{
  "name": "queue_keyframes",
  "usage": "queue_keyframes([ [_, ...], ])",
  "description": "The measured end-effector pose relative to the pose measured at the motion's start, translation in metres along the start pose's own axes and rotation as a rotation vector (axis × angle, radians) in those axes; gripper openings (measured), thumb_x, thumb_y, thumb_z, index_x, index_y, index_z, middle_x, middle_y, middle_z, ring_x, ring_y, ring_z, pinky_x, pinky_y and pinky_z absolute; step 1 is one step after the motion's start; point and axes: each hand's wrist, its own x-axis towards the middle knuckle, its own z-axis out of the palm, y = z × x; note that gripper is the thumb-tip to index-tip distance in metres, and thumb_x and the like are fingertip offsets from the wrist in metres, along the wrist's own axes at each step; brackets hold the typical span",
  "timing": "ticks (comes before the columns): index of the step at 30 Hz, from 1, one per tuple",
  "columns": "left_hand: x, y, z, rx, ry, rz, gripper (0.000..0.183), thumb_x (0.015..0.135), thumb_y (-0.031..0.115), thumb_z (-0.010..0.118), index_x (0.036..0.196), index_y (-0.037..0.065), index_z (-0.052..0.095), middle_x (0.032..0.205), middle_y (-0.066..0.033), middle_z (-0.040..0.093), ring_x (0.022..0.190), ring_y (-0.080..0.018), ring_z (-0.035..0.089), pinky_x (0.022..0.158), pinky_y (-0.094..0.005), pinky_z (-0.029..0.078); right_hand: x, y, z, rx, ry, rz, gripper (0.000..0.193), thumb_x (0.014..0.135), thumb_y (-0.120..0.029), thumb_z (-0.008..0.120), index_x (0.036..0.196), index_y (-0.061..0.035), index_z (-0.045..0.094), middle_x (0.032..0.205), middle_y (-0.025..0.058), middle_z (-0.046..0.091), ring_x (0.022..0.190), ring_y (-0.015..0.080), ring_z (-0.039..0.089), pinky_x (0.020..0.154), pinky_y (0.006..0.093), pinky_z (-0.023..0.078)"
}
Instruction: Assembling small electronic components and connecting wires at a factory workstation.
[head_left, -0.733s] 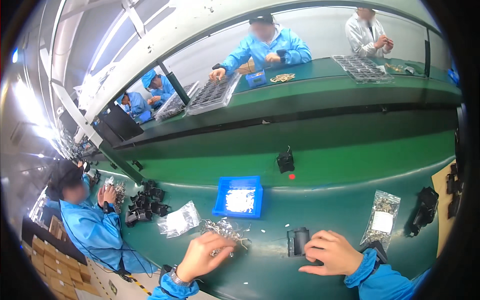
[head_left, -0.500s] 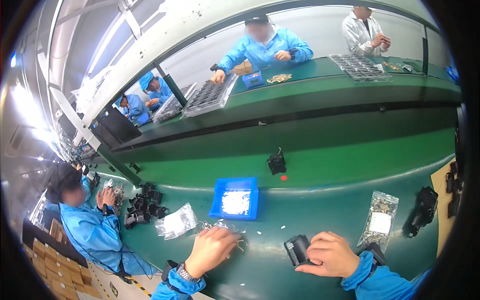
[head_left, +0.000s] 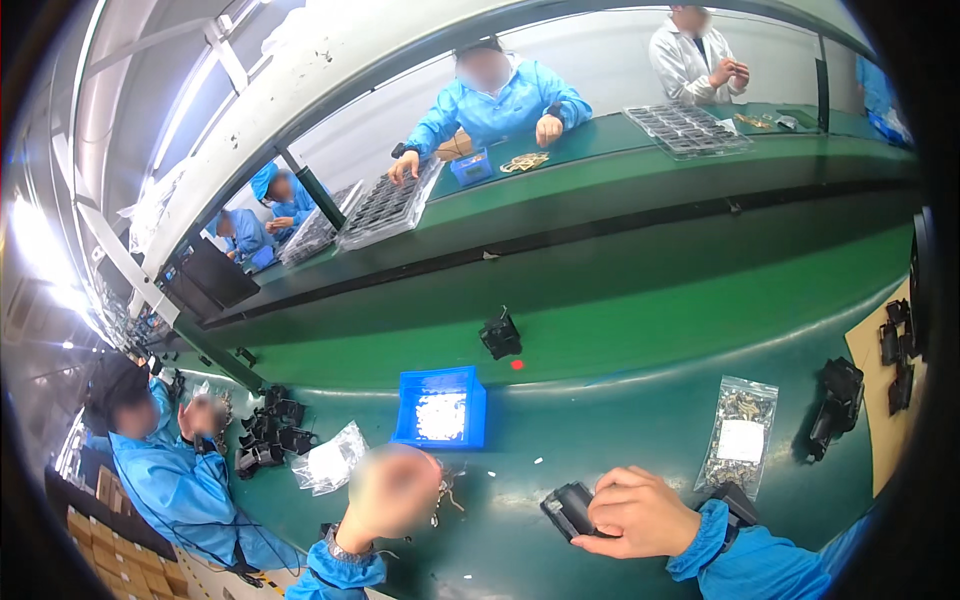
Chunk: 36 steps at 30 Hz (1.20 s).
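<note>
My right hand point(head_left: 640, 515) grips a black plastic housing point(head_left: 566, 512) from its right side, close to the green worktop. My left hand point(head_left: 392, 492) is to the left of it, over small loose metal pieces point(head_left: 444, 496) lying on the worktop. A smear covers that hand, so I cannot make out its fingers or whether they hold anything. Beyond it stands a blue bin point(head_left: 472, 412) with small white parts point(head_left: 440, 415) inside. A clear bag with a white label point(head_left: 330, 458) lies left of the bin.
A bag of small metal parts point(head_left: 738, 440) lies right of my right hand, with more black housings point(head_left: 836, 405) beyond. Several black housings point(head_left: 270, 432) are heaped at left, near a co-worker in blue point(head_left: 170, 480). One housing point(head_left: 500, 335) sits on the bright green strip ahead.
The whole view has shifted, so things appear farther left. My right hand still grips the black housing. My left hand stays near the loose metal pieces, now blurred.
</note>
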Motion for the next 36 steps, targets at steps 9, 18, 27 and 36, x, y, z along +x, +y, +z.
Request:
queue_keyframes([
  [9,0.03,0.034,0.059,-0.723,-0.27,0.037,0.009,0.099,0.008,0.077,0.106,0.002,0.077,0.097,-0.0032,0.077,0.086,-0.0093,0.066,0.078,-0.0267,0.051,0.006,-0.009,-0.005,0.052,-0.043,0.112,0.046,0.077,-0.028,0.091,0.062,-0.0172,0.049,0.086,-0.0093,0.071,0.097,0.019,0.065,0.082,0.0345,0.042],
  [18,0.033,0.038,0.114,-0.853,-0.155,0.158,0.01,0.09,0.0,0.085,0.099,0.001,0.082,0.092,-0.0054,0.077,0.083,-0.0105,0.064,0.075,-0.0282,0.047,0.018,-0.011,-0.013,0.021,0.156,0.242,0.034,0.072,-0.028,0.099,0.079,-0.0156,0.067,0.098,-0.0038,0.075,0.087,0.018,0.063,0.079,0.0339,0.043],
  [27,0.006,0.027,0.111,-0.894,-0.138,0.13,0.006,0.094,0.0,0.081,0.093,-0.002,0.075,0.09,-0.0084,0.071,0.081,-0.0142,0.065,0.074,-0.0281,0.052,0.023,-0.021,0.013,-0.132,0.293,-0.082,0.016,0.09,-0.019,0.082,0.101,-0.0103,0.076,0.1,0.0044,0.073,0.091,0.0247,0.067,0.079,0.0399,0.05],
  [36,0.027,0.018,0.126,-0.814,-0.186,0.268,0.011,0.092,0.006,0.085,0.097,0.002,0.075,0.087,-0.0087,0.071,0.078,-0.0176,0.067,0.073,-0.0306,0.053,0.015,-0.009,0.009,0.007,0.349,0.016,0.013,0.091,-0.016,0.08,0.097,-0.0066,0.074,0.098,0.0078,0.073,0.09,0.0299,0.068,0.082,0.0415,0.052],
])
